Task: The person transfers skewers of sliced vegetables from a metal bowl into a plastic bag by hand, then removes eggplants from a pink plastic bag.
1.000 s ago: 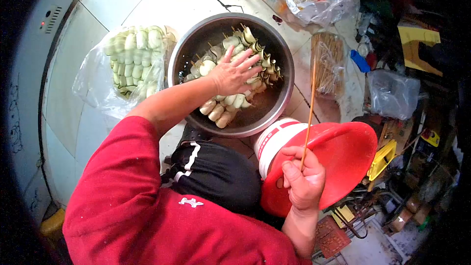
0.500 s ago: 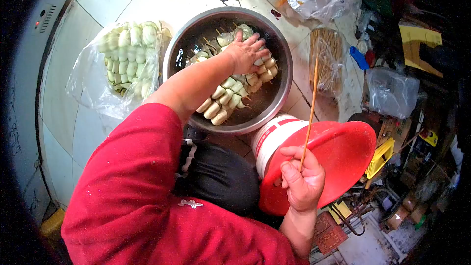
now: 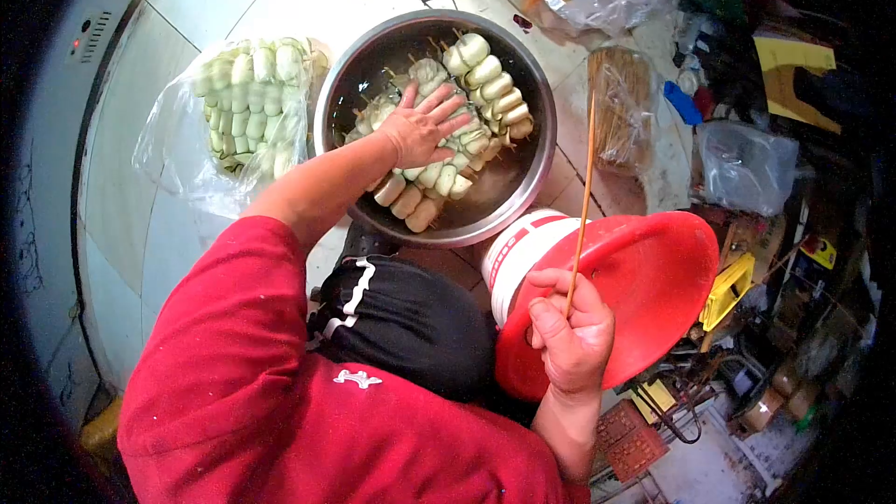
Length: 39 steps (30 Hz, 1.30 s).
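Note:
A metal bowl (image 3: 548, 131) on the floor holds skewers of pale green-white vegetable pieces (image 3: 490, 84), some of them under a clear plastic film or in water; I cannot tell which. My left hand (image 3: 420, 131) lies palm down over the middle of these skewers, fingers spread, gripping nothing. One row at the bowl's upper right shows uncovered beside it. To the right, over a red plastic basin (image 3: 653, 280), my right hand (image 3: 571, 336) pinches the lower end of a bare wooden skewer (image 3: 588, 187), which points up.
Left of the bowl, a clear plastic bag (image 3: 168, 159) holds more threaded vegetable pieces (image 3: 247, 103). The basin tilts against a white bucket (image 3: 511, 257). Bundled wooden sticks (image 3: 621, 103) in plastic lie right of the bowl. Further right are a plastic container (image 3: 747, 168) and clutter.
My left hand has moved left and slightly down across the bowl, uncovering the row of skewered pieces at the upper right. The right hand still holds the wooden skewer in nearly the same place.

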Each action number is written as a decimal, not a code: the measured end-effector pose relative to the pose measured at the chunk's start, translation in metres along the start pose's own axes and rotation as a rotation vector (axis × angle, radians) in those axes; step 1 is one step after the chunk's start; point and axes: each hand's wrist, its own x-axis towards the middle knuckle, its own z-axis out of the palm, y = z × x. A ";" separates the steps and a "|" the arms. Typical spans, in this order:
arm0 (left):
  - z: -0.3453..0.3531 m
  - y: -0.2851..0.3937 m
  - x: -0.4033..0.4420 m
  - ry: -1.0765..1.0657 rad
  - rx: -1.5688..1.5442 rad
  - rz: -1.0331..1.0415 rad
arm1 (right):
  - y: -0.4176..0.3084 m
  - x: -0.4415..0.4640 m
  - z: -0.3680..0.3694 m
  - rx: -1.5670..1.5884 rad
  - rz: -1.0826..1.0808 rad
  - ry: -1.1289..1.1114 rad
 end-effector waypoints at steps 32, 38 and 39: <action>-0.015 0.007 0.050 0.061 -0.051 -0.166 | 0.007 -0.002 -0.009 -0.015 -0.029 0.024; -0.019 0.022 -0.040 -0.044 -0.078 -0.199 | 0.011 -0.007 -0.004 0.028 -0.032 0.005; 0.003 0.016 -0.050 0.096 -0.096 -0.154 | 0.011 -0.006 -0.001 0.013 -0.025 0.010</action>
